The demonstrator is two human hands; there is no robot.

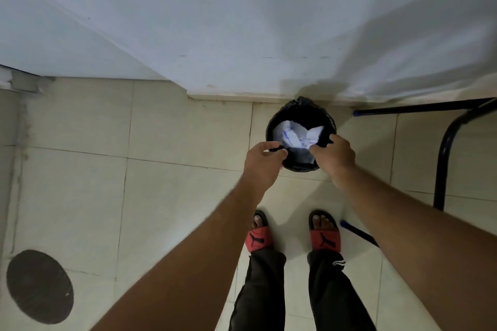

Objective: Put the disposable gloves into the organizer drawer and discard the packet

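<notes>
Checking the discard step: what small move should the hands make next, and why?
Probably let go and draw both hands back. The white packet already sits over the black-lined bin, with the left hand and right hand pinching its near edge.

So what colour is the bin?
Black, lined with a black bag; the head view shows the bin against the wall.

Bin (pixel 271 126) standing on floor (pixel 166 196) against wall (pixel 242 21), packet (pixel 295 134) lying in it, my left hand (pixel 265 162) and right hand (pixel 334 154) hovering over its near rim, my feet behind, table legs (pixel 443 153) standing right.
</notes>
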